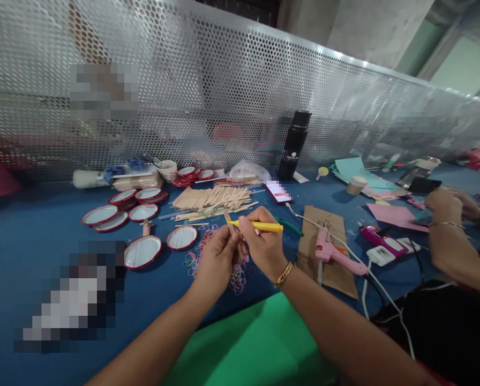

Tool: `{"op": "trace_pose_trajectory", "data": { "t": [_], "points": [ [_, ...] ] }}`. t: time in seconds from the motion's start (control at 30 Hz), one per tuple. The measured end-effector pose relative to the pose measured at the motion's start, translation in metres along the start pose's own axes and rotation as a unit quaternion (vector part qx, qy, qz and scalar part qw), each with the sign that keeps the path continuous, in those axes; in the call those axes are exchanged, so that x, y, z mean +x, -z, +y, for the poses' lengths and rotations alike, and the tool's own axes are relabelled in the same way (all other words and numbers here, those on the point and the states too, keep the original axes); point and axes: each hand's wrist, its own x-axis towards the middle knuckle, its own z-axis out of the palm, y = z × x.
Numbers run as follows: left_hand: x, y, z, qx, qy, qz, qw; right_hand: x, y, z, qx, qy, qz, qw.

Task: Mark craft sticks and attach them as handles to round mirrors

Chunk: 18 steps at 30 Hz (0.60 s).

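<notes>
My left hand [217, 256] is closed on a wooden craft stick [227, 216], which points up and away from its fingertips. In my right hand [264, 249] is a yellow marker [270, 227], gripped like a pen, its tip at the stick. I cannot tell whether the tip touches the wood. Loose coloured rubber bands [238, 282] lie beneath and beside both hands. Just beyond them is a heap of wooden craft sticks [210, 197]. Red-rimmed white jar lids [182, 237] lie to the left, several of them stacked. Green sheet material [256, 343] is under my forearms.
On the right, a pink glue gun [326, 249] rests on cardboard [310, 268], with white cables nearby. A lit phone [278, 192] and a black bottle [294, 146] stand farther back, before a perforated metal screen [240, 91]. Another person's hands [444, 206] work at far right.
</notes>
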Motion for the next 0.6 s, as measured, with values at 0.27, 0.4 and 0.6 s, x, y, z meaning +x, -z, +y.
{"op": "trace_pose_trajectory", "data": {
  "t": [0.27,0.4,0.6],
  "points": [
    [0.0003,0.0016,0.0004,0.004,0.006,0.003,1.000,0.0031,0.0017,0.0027,0.036,-0.002,0.022,0.999],
    [0.0007,0.0017,-0.0019,-0.001,0.014,0.004,1.000,0.0021,0.0019,-0.0014,0.050,-0.027,0.003,0.998],
    [0.0016,0.0019,-0.0031,0.003,0.007,0.009,1.000,0.0011,0.0012,-0.0028,0.016,-0.041,0.025,0.999]
  ]
}}
